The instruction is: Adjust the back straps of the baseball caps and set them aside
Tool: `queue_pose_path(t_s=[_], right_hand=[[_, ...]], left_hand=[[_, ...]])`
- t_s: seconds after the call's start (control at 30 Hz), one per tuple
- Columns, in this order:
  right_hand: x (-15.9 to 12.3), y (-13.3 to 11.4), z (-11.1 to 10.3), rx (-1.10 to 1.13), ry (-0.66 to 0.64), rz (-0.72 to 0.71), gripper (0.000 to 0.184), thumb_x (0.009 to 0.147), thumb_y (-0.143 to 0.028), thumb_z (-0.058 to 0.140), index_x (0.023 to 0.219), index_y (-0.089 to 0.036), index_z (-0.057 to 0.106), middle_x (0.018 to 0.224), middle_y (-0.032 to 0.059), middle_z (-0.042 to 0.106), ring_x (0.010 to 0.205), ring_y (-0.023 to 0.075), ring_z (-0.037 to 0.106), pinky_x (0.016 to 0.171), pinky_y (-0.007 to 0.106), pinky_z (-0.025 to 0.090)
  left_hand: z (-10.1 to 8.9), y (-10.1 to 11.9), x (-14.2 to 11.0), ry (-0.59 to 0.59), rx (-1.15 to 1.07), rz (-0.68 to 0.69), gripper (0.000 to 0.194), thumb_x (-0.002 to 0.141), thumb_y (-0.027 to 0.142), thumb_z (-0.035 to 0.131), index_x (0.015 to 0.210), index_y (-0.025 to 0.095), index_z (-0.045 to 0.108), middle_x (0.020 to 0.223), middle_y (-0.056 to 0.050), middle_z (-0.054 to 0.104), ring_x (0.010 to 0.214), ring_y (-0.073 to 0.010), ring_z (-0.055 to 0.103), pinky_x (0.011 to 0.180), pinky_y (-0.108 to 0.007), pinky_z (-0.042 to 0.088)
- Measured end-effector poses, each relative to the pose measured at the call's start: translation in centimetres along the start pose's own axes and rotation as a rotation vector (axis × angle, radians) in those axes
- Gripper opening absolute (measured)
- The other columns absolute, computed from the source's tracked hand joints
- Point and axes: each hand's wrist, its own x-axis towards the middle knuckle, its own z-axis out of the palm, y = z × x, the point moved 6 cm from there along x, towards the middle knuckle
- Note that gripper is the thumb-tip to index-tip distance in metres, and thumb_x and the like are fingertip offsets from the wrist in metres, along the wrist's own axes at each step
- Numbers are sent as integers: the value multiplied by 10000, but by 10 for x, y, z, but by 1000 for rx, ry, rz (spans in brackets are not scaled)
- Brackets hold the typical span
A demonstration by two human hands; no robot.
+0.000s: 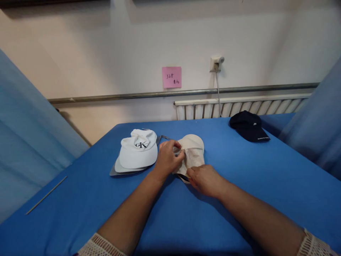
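Observation:
A beige baseball cap lies on the blue-covered table, its brim pointing away from me. My left hand pinches the cap's fabric at its left side, thumb and forefinger close together. Lower down, my right hand grips the near edge of the cap, close to the dark opening at its back. Left of my hands sits a small stack of caps, with a white cap bearing black letters on top and a grey brim showing underneath. Part of the beige cap is hidden behind my fingers.
A dark navy cap rests at the back right of the blue table cover. Near the left edge lies a thin stick. Behind are a metal rail, a radiator and a plugged-in cable. Blue curtains hang on both sides.

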Motion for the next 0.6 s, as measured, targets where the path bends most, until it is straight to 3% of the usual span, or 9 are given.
queue_pose_path(t_s=[0.07, 0.17, 0.27, 0.4, 0.5, 0.6], right_hand=[[-1, 3, -1, 48, 62, 5, 226, 898, -390, 510, 889, -190, 615, 829, 86, 704, 691, 196, 623, 587, 286, 345], [-2, 19, -6, 91, 231, 205, 335, 876, -526, 511, 868, -201, 593, 788, 67, 700, 664, 191, 617, 563, 281, 319], [-2, 30, -6, 102, 323, 342, 323, 895, -502, 485, 832, -203, 590, 754, 64, 694, 631, 183, 605, 554, 278, 301], [0, 36, -4, 239, 402, 284, 277, 921, -372, 449, 735, -204, 566, 656, 33, 640, 584, 146, 555, 557, 263, 301], [-3, 49, -3, 535, 537, 245, 333, 925, -410, 437, 685, -199, 531, 590, -8, 559, 554, 125, 501, 555, 242, 327], [-5, 65, -1, 798, 632, 243, 363, 915, -460, 446, 676, -194, 513, 565, -35, 475, 537, 115, 443, 528, 230, 332]], left_hand=[[1, 0, -2, 10, 12, 8, 103, 768, 270, 618, 813, 202, 555, 850, -22, 663, 865, -219, 593, 875, -396, 403], [2, 3, -5, 23, 17, 7, 89, 778, 263, 610, 823, 204, 562, 858, -23, 664, 880, -220, 590, 881, -399, 398], [2, 9, -8, 36, 11, 12, 89, 784, 261, 612, 836, 201, 573, 866, -27, 661, 897, -221, 587, 887, -399, 396], [0, 14, -13, 35, -43, 59, 132, 800, 250, 601, 923, 202, 596, 937, -36, 668, 949, -217, 585, 913, -389, 403], [-5, 10, -14, 54, -108, 97, 199, 802, 217, 587, 1001, 204, 595, 1047, -44, 667, 1026, -212, 579, 944, -385, 409], [-11, 3, -11, 55, -128, 103, 118, 798, 201, 575, 914, 200, 602, 1033, -44, 675, 1024, -213, 587, 942, -394, 422]])
